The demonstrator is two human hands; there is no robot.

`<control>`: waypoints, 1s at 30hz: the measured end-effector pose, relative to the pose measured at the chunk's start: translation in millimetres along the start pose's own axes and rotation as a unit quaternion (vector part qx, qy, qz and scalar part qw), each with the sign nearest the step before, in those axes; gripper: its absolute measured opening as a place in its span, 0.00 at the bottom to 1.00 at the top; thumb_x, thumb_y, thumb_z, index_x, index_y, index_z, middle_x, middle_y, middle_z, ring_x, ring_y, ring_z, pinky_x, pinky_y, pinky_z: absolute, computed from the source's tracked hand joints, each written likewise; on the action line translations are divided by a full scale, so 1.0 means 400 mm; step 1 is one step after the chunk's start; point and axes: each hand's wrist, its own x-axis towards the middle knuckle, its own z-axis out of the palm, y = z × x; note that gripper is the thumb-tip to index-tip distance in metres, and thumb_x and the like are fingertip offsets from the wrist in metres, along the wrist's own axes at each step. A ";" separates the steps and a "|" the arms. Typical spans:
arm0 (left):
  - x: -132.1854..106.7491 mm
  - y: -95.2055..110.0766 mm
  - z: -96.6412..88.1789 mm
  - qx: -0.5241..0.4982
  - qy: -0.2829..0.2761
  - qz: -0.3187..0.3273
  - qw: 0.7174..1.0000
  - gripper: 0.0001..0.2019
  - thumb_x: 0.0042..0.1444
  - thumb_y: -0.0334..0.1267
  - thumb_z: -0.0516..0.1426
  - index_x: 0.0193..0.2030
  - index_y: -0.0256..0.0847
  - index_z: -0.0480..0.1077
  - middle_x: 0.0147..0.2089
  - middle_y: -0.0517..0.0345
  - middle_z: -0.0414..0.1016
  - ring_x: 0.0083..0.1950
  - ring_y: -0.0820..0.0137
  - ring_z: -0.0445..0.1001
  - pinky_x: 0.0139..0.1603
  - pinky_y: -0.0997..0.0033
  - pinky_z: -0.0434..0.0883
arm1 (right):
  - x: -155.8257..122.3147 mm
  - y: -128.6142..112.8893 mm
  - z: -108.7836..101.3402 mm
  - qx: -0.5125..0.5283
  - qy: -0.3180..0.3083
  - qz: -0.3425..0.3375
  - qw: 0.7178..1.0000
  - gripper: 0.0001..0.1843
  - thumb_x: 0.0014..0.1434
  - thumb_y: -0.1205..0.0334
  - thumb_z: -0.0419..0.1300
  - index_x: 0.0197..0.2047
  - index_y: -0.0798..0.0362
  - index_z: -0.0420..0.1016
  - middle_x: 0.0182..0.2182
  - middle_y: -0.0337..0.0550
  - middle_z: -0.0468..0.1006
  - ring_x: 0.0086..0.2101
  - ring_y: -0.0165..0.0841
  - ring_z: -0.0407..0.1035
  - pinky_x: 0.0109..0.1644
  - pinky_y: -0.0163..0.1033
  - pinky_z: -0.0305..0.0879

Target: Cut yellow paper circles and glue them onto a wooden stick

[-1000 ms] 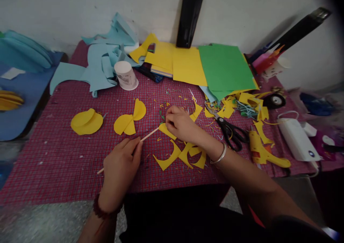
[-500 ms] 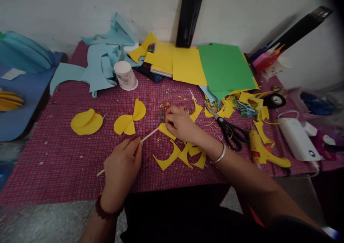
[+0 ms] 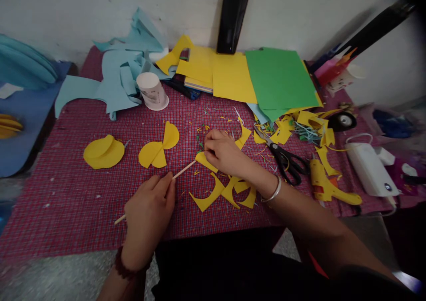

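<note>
My left hand (image 3: 150,210) is closed around a thin wooden stick (image 3: 183,169), which slants up to the right over the checked cloth. The stick's lower end sticks out behind the hand. My right hand (image 3: 223,152) has its fingers pinched together just beyond the stick's upper tip. A yellow paper piece (image 3: 205,160) shows beneath those fingers, beside the tip; what the pinch holds is hidden. To the left lie a bow-shaped yellow paper form (image 3: 151,153) and overlapping yellow paper discs (image 3: 104,153). Curved yellow offcuts (image 3: 208,199) lie below my right hand.
Black-handled scissors (image 3: 288,161) and a yellow glue gun (image 3: 328,188) lie at right, near a white box (image 3: 371,170) with a cable. Green sheets (image 3: 281,79), yellow sheets (image 3: 233,79), a paper cup (image 3: 153,92), blue offcuts (image 3: 116,79) and a leaning phone (image 3: 233,19) line the back.
The view has tilted down and closer a little. My left hand and the stick appear slightly lower and further left; my right hand stays nearly in place, still pinched.
</note>
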 end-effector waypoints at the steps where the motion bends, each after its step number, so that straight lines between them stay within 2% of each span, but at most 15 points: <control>1: 0.000 0.001 0.000 -0.003 0.000 0.002 1.000 0.14 0.63 0.41 0.50 0.46 0.40 0.74 0.37 0.55 0.78 0.37 0.63 0.75 0.35 0.66 0.66 | 0.000 0.000 0.000 -0.001 0.000 0.000 1.000 0.09 0.60 0.65 0.52 0.28 0.53 0.67 0.40 0.47 0.69 0.42 0.40 0.61 0.45 0.45 0.53; 13: 0.000 0.000 -0.001 -0.007 -0.007 -0.002 1.000 0.14 0.63 0.41 0.50 0.46 0.41 0.74 0.37 0.56 0.78 0.37 0.64 0.75 0.35 0.67 0.65 | -0.001 -0.001 0.001 -0.010 0.000 0.002 1.000 0.09 0.60 0.65 0.52 0.28 0.53 0.67 0.41 0.47 0.69 0.42 0.40 0.61 0.45 0.45 0.53; 24: -0.008 0.025 -0.001 0.056 0.008 0.006 0.998 0.13 0.63 0.39 0.51 0.47 0.40 0.74 0.30 0.58 0.74 0.32 0.66 0.73 0.29 0.67 0.59 | 0.000 0.003 0.005 -0.009 0.003 0.002 1.000 0.09 0.60 0.65 0.52 0.29 0.54 0.68 0.41 0.46 0.69 0.43 0.39 0.62 0.46 0.45 0.53; 30: -0.013 0.019 0.001 0.048 0.010 0.009 0.999 0.13 0.62 0.38 0.52 0.48 0.39 0.73 0.30 0.59 0.74 0.32 0.66 0.72 0.29 0.67 0.60 | 0.000 0.003 0.006 -0.014 0.007 -0.001 1.000 0.08 0.60 0.65 0.53 0.29 0.54 0.68 0.41 0.46 0.69 0.42 0.39 0.61 0.46 0.44 0.53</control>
